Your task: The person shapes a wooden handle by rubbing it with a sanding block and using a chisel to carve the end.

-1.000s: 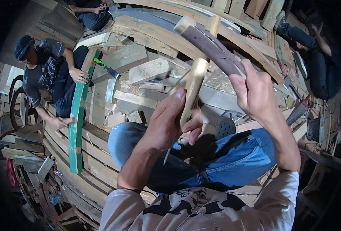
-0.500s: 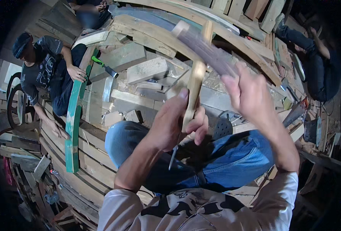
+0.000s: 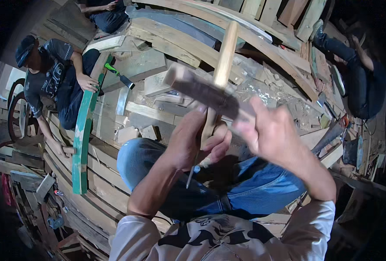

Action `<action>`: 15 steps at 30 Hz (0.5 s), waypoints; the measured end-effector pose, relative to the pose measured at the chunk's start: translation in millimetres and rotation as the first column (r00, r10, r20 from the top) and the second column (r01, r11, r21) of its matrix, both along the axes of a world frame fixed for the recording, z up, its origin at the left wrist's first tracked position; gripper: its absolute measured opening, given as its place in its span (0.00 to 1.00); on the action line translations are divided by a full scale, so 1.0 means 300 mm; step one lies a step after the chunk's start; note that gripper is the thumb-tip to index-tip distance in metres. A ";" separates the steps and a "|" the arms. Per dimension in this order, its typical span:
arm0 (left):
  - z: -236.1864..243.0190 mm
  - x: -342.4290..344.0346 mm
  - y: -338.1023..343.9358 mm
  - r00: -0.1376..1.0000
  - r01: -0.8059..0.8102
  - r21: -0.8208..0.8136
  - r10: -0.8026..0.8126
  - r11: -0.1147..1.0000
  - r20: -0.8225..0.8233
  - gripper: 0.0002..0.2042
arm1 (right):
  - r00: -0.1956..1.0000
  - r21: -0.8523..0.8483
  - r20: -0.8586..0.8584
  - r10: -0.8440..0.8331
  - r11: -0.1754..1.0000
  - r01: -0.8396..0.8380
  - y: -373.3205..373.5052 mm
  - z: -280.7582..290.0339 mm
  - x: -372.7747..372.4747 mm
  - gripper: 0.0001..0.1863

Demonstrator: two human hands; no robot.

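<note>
My left hand (image 3: 186,141) is closed round the lower end of a pale wooden handle (image 3: 226,54), which slants up and away from me. Below the fist, a thin metal rod (image 3: 190,177) sticks out; how it joins the handle is hidden. My right hand (image 3: 273,130), blurred by motion, grips one end of a short, thick, dark wooden stick (image 3: 201,92). That stick lies across the view of the handle just above my left hand; I cannot tell whether the two touch.
Wood offcuts (image 3: 154,85) and shavings cover the floor ahead. A green-handled chisel (image 3: 120,76) rests at the left. Beyond it a person (image 3: 49,78) holds a green-painted curved timber (image 3: 83,139). Other people sit at far left and right. A handsaw (image 3: 332,130) lies at right.
The dark stick has swung down and left with my right hand, now crossing lower over the handle. My left hand has shifted slightly left, and the handle stands a little steeper.
</note>
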State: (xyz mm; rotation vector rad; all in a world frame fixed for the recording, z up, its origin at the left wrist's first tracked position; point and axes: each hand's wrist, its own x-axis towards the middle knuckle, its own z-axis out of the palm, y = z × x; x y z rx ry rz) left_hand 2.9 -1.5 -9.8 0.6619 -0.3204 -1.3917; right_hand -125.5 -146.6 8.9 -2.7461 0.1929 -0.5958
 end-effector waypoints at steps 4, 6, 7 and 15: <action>-0.013 0.012 -0.030 0.996 0.025 -0.055 -0.021 0.998 0.082 0.21 | 0.978 0.084 -0.056 -0.200 0.975 0.204 -0.120 0.053 0.071 0.23; -0.011 -0.014 -0.007 0.999 -0.035 -0.018 0.035 0.999 -0.015 0.20 | 0.999 0.086 0.014 -0.045 0.995 0.044 -0.011 0.029 0.025 0.23; 0.010 -0.015 0.001 0.994 -0.018 0.009 0.017 1.000 0.108 0.20 | 1.000 0.002 -0.010 -0.004 1.000 0.004 -0.012 0.031 0.011 0.23; 0.012 -0.033 -0.023 0.999 -0.043 -0.019 0.043 0.999 -0.032 0.19 | 0.999 -0.158 -0.006 -0.033 0.987 0.031 -0.055 0.018 0.008 0.23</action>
